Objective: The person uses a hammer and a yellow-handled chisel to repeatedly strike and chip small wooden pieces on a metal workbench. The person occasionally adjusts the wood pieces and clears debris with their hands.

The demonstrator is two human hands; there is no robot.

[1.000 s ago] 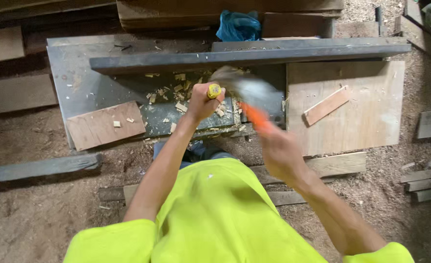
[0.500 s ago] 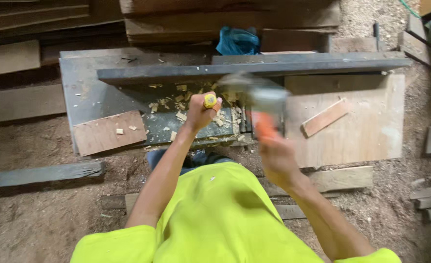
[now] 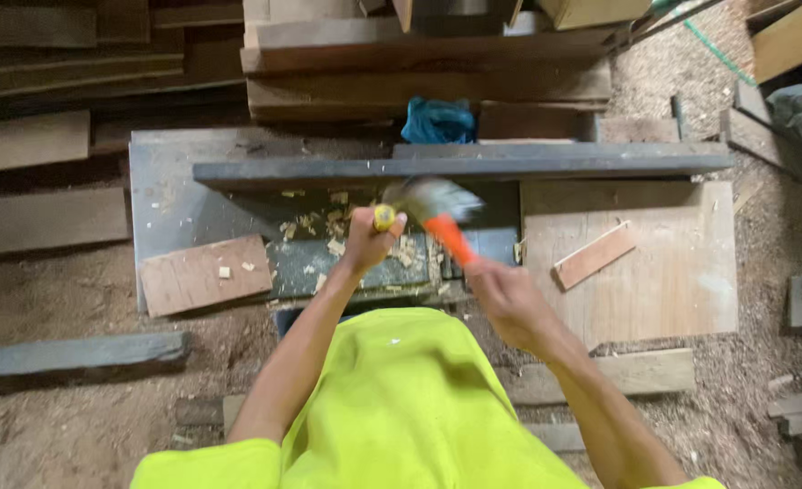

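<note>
Across the top, stacked dark timber planks [image 3: 419, 68] with a crumpled blue cloth [image 3: 437, 120] lying at their foot. Below them, spanning most of the width, a long grey board [image 3: 464, 167] dusted with pale shavings along its edge. To the right, a broad pale plywood sheet [image 3: 681, 272] carrying a small reddish wood strip [image 3: 595, 255] set at a slant. To the left, a grey slab [image 3: 170, 195] with a brown square offcut [image 3: 204, 275] resting on its lower corner. In the middle, just under the long board, a dark workpiece [image 3: 355, 263] littered with light wood chips [image 3: 315, 226]. In the foreground, filling the bottom, a bright yellow-green shirt [image 3: 401, 407]. Reaching up from it, left hand [image 3: 371, 243] closed in a fist around a chisel [image 3: 384, 216], only its yellow round butt end showing above the knuckles, blade hidden below the hand, standing roughly upright over the chip-strewn workpiece. Right hand [image 3: 500, 294] lower and to the right, fingers wrapped tight around the orange handle of a hammer [image 3: 437, 213]. Handle slanting up and leftward from that grip; head a blurred grey smear hovering just beside the chisel's yellow end, contact impossible to tell through the blur. Both tools lying between the two hands and the long grey board, above the workpiece.
</note>
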